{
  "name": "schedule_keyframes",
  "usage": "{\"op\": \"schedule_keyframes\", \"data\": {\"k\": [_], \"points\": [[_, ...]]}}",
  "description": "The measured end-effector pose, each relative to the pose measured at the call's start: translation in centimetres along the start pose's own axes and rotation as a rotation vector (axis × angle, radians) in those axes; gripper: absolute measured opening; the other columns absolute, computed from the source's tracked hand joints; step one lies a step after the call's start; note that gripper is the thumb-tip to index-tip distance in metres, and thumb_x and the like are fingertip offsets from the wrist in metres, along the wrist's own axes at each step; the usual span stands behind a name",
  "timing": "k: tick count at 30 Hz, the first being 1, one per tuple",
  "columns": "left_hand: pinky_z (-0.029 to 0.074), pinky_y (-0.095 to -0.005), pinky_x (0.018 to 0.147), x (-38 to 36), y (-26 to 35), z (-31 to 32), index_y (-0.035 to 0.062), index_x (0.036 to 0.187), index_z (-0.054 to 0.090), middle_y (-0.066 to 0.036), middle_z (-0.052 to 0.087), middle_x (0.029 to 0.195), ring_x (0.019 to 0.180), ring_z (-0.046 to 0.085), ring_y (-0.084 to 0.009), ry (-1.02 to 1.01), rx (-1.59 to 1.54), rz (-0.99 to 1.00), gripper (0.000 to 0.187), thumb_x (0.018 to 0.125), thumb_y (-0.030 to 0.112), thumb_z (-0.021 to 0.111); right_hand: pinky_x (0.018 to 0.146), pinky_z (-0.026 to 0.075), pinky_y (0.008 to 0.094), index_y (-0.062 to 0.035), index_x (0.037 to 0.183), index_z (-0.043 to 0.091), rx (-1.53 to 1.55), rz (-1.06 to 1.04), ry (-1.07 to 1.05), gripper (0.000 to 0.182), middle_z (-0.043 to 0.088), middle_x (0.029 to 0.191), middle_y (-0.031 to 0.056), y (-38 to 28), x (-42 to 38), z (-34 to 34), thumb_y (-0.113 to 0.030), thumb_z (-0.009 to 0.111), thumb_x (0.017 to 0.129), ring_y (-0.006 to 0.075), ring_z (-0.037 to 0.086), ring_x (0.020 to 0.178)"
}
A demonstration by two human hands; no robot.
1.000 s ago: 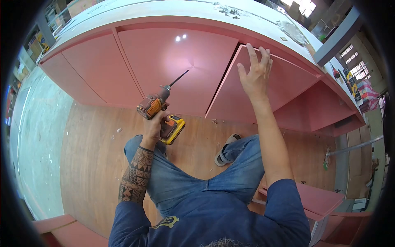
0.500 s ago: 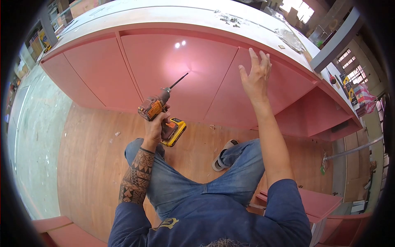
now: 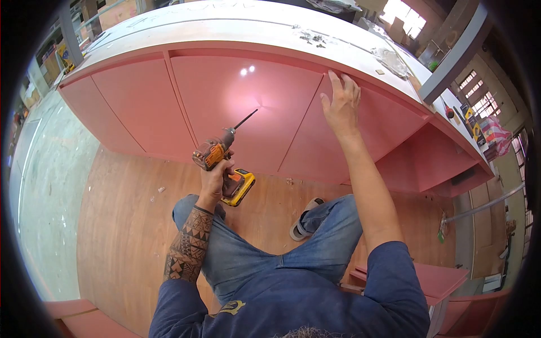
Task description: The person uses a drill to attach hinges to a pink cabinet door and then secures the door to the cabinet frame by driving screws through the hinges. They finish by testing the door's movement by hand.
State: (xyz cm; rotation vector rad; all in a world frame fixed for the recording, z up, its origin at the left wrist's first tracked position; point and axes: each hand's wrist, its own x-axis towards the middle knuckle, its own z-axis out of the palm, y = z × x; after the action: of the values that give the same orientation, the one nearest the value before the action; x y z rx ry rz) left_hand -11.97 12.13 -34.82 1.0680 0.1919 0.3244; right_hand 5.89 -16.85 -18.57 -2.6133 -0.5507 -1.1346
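My left hand (image 3: 213,181) is wrapped round the grip of a yellow and black cordless drill (image 3: 211,155). A long dark bit points up and right toward a pink door panel (image 3: 248,112), where the drill's light makes a bright patch. My right hand (image 3: 342,104) has its fingers apart and holds nothing. Its fingertips are at the top edge of the right-hand pink door (image 3: 321,135), by the gap between two doors. The doors belong to a long pink cabinet (image 3: 225,47) with a white top.
Small metal parts (image 3: 313,38) and a plastic bag (image 3: 391,61) lie on the white top. A red-handled tool (image 3: 449,111) is at its right end. Pink boards (image 3: 437,279) rest at lower right. A grey bar (image 3: 456,56) rises at the upper right.
My right hand has moved slightly left and down relative to the view, its fingertips now at the door's top edge. My left hand and the drill have shifted slightly; the view has tilted a little.
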Motion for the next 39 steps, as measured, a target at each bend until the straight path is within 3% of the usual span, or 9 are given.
{"op": "schedule_keyframes", "data": {"k": [9,14,19,27,29,31,35,39], "points": [[0.056,-0.026,0.066,0.2,-0.2,-0.2,0.0023,0.117,0.068,-0.004,0.069,0.107,0.073,0.061,-0.0096,-0.011,0.003,-0.007,0.034,0.084,0.004,0.075,0.122,0.03,0.0637,-0.0156,0.151,0.053,-0.031,-0.005,-0.01,0.069,0.048,0.147,0.0196,0.7,-0.3,0.4,-0.02,0.08,0.088,0.041,0.041,0.141],[0.055,-0.0258,0.065,0.1,-0.2,-0.1,0.0024,0.117,0.068,-0.003,0.069,0.106,0.073,0.06,-0.0091,-0.012,-0.002,0.005,0.035,0.083,0.004,0.075,0.12,0.031,0.0661,-0.0241,0.151,0.054,-0.101,-0.021,-0.032,0.069,0.051,0.138,0.0173,0.4,-0.1,0.1,-0.02,0.08,0.087,0.04,0.046,0.135],[0.052,-0.0241,0.065,0.4,-0.9,-0.7,0.0015,0.119,0.066,-0.001,0.062,0.089,0.073,0.061,-0.0093,-0.068,0.008,-0.006,0.033,0.088,0.009,0.069,0.116,0.035,0.065,-0.0237,0.143,0.06,-0.097,0.018,-0.081,0.061,0.054,0.134,0.0168,-0.3,0.9,-0.5,-0.02,0.08,0.085,0.0402,0.052,0.128],[0.05,-0.0232,0.068,0.6,-1.0,-1.3,0.0001,0.124,0.064,0.002,0.056,0.081,0.071,0.057,-0.0083,-0.071,-0.022,-0.075,0.035,0.09,0.01,0.066,0.119,0.033,0.0665,-0.0179,0.144,0.059,-0.084,0.143,-0.005,0.048,0.051,0.137,0.0214,-1.5,1.1,0.9,-0.011,0.06,0.097,0.0433,0.047,0.137],[0.05,-0.0265,0.063,1.1,-1.6,-1.2,0.0002,0.124,0.061,0.0,0.05,0.076,0.067,0.054,-0.0113,-0.058,-0.003,-0.059,0.035,0.091,0.011,0.066,0.119,0.034,0.0644,-0.0193,0.146,0.058,-0.085,0.138,-0.013,0.054,0.049,0.137,0.0226,-1.4,1.0,1.2,-0.01,0.065,0.093,0.0435,0.046,0.136],[0.05,-0.0273,0.063,0.8,-1.5,-1.3,0.0,0.125,0.062,0.0,0.052,0.076,0.068,0.055,-0.0117,-0.065,-0.071,-0.077,0.035,0.092,0.011,0.066,0.116,0.04,0.0605,-0.0206,0.145,0.059,-0.092,0.117,-0.041,0.053,0.051,0.135,0.0221,-0.9,1.4,0.4,-0.007,0.059,0.094,0.0427,0.049,0.133],[0.052,-0.0272,0.065,0.5,-1.5,-1.6,0.0003,0.125,0.062,0.0,0.054,0.079,0.069,0.057,-0.0118,0.008,-0.069,-0.14,0.035,0.092,0.011,0.066,0.103,0.054,0.0511,-0.0266,0.143,0.063,-0.109,-0.02,-0.18,0.054,0.058,0.128,0.0144,1.2,2.2,-1.6,-0.011,0.069,0.091,0.0386,0.057,0.122],[0.054,-0.0269,0.066,0.3,-0.9,-1.0,0.0004,0.123,0.063,0.0,0.057,0.084,0.07,0.058,-0.0111,-0.012,0.027,-0.078,0.036,0.09,0.013,0.068,0.102,0.056,0.0467,-0.0288,0.145,0.062,-0.111,-0.034,-0.241,0.057,0.057,0.128,0.0111,1.7,3.0,-2.4,-0.016,0.074,0.091,0.0342,0.057,0.119]]}}
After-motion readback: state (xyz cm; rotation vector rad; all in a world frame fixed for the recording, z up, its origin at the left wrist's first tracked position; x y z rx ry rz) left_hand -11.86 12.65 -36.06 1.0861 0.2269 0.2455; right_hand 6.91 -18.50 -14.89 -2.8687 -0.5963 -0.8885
